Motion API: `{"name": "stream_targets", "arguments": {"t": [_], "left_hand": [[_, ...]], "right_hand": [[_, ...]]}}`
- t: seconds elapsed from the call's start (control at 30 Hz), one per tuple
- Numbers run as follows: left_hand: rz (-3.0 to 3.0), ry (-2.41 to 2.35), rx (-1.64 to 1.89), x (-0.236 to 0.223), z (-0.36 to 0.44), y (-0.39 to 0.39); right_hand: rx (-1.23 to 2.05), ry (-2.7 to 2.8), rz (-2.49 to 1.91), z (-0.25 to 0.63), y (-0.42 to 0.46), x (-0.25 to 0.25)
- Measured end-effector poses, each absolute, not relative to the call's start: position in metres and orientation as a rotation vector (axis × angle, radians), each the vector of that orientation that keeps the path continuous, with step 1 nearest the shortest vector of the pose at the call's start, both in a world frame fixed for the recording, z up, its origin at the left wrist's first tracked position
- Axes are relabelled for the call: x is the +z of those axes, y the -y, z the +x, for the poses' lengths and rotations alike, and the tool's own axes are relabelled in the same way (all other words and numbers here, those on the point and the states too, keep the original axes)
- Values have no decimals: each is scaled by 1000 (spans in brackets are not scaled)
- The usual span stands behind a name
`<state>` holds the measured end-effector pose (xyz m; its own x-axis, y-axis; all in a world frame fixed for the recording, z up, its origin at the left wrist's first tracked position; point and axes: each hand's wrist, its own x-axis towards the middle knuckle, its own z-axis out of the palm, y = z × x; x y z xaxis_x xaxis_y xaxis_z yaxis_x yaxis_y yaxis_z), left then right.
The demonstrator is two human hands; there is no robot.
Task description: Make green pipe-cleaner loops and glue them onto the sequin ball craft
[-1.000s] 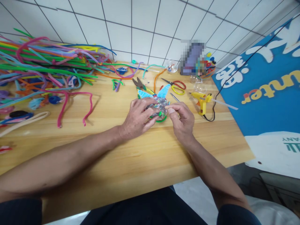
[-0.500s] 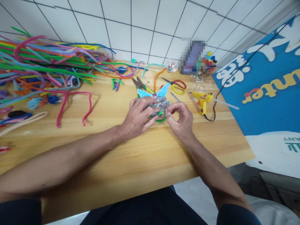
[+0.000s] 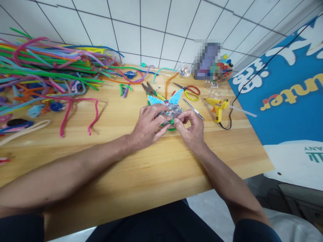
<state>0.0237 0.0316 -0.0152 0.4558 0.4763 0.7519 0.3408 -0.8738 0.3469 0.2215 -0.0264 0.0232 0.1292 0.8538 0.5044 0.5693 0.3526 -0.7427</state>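
A small round craft piece (image 3: 174,109) with a grey, shiny middle lies on the wooden table. Two light-blue pointed ears (image 3: 176,97) rise from its far side, and green pipe cleaner (image 3: 172,129) shows along its near edge. My left hand (image 3: 151,125) lies over its left part, fingers bent, gripping it. A small green bit (image 3: 172,121) sticks out by the left fingertips. At the right edge of the piece, my right hand (image 3: 191,127) is closed in a pinch, its tips close beside the green bit. What the pinch holds is hidden.
Pliers (image 3: 149,89), scissors (image 3: 190,92) and a pen (image 3: 193,109) lie just beyond the hands. A yellow glue gun (image 3: 218,108) with a black cord rests to the right. Bundled colourful pipe cleaners (image 3: 50,64) fill the left; a tiled wall (image 3: 153,40) stands behind.
My right hand has moved a little left, its pinched fingertips now against the craft piece by the green bit. More of the pen shows. My left hand has stayed in place.
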Motion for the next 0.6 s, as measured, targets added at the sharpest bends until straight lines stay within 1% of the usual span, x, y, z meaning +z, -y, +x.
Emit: {"name": "stream_targets", "arguments": {"t": [0.13, 0.3, 0.6], "left_hand": [[2549, -739, 1382, -15, 24, -32], [2547, -669, 1463, -14, 24, -31], [2546, -672, 1460, -15, 25, -31]], "right_hand": [[363, 1537, -1334, 222, 26, 23], [379, 1527, -1322, 222, 25, 22], [365, 1502, -1349, 221, 25, 22]]}}
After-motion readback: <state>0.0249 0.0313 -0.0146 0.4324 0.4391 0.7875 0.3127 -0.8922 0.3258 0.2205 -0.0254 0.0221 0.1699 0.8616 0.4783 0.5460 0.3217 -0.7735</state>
